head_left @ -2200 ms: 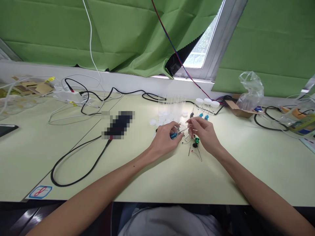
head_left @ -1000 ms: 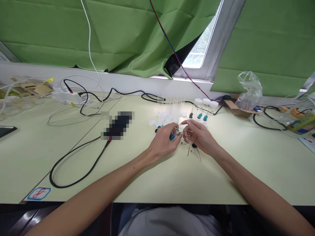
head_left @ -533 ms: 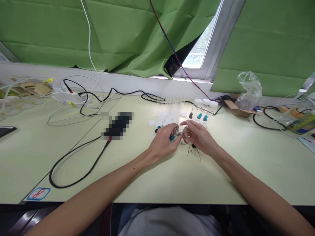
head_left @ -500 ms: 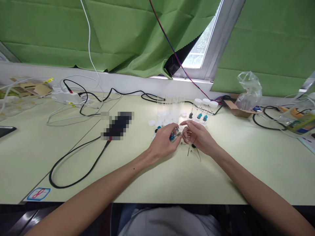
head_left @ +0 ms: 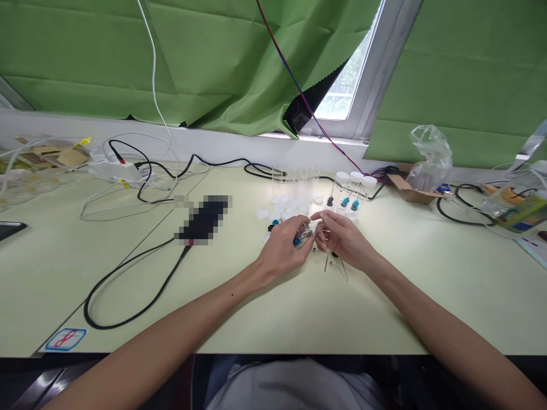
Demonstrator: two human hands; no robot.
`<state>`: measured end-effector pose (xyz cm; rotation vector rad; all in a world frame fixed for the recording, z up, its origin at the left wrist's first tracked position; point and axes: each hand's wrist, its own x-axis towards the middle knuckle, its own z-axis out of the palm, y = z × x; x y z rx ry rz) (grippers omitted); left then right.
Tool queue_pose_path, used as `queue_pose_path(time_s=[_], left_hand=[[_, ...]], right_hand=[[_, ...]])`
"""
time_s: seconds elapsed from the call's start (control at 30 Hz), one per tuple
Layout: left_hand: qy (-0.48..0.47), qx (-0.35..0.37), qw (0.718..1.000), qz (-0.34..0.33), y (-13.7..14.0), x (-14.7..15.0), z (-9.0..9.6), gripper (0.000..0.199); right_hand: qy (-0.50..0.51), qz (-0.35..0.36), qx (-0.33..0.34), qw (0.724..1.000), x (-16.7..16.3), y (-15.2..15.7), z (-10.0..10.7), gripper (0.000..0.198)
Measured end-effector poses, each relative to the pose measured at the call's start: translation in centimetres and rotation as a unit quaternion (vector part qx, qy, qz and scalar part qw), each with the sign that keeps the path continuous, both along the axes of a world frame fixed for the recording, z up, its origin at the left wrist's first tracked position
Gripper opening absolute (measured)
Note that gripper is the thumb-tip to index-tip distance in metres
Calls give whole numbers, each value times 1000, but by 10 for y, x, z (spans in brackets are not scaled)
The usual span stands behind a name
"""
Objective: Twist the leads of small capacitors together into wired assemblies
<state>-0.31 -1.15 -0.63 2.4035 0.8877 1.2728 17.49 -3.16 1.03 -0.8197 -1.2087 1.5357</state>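
Head camera: over a pale desk (head_left: 307, 313), your left hand (head_left: 280, 245) and right hand (head_left: 348, 239) come together around a blue-fitted metal piece (head_left: 296, 241). The piece lies in the curl of your left fingers, the nearer of the two hands, held between thumb and fingertips with only a narrow gap showing. From your right fingers it lies to the left, just beside them. Its long axis appears to run crosswise, from the blue end inside your left grip toward your right fingertips, though the fine wires there are too small to trace. Your right fingers are bent and drawn close together; whether they pinch a wire or merely touch it, you cannot tell from here.

Below your right hand, on the near side, lie a thin metal rod (head_left: 326, 263) and a bent wire with a red tip (head_left: 339, 270). Beyond it stand three white-capped clear tubes (head_left: 355, 178). Past your left hand are uncapped clear tubes (head_left: 294, 185), with a loose white cap (head_left: 262, 214) to their left.
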Motion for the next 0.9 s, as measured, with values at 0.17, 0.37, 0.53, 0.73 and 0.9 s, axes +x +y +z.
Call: queue_pose_path(time_s=[0.17, 0.37, 0.53, 0.73, 0.9], left_hand=[[2, 0, 1000, 0, 0, 0, -1, 15], [4, 8, 1000, -5, -1, 0, -1, 17], [12, 5, 1000, -7, -3, 0, -1, 18], [15, 7, 1000, -10, -3, 0, -2, 18], [14, 8, 1000, -13, -3, 0, -2, 18]], right_hand=[[-2, 4, 1, 1000, 1, -1, 0, 27], [-7, 5, -4, 1000, 0, 0, -2, 26], [-5, 6, -2, 1000, -1, 1, -4, 25], [-15, 4, 4, 1000, 0, 1, -4, 28], [-26, 0, 10, 1000, 0, 0, -3, 28]])
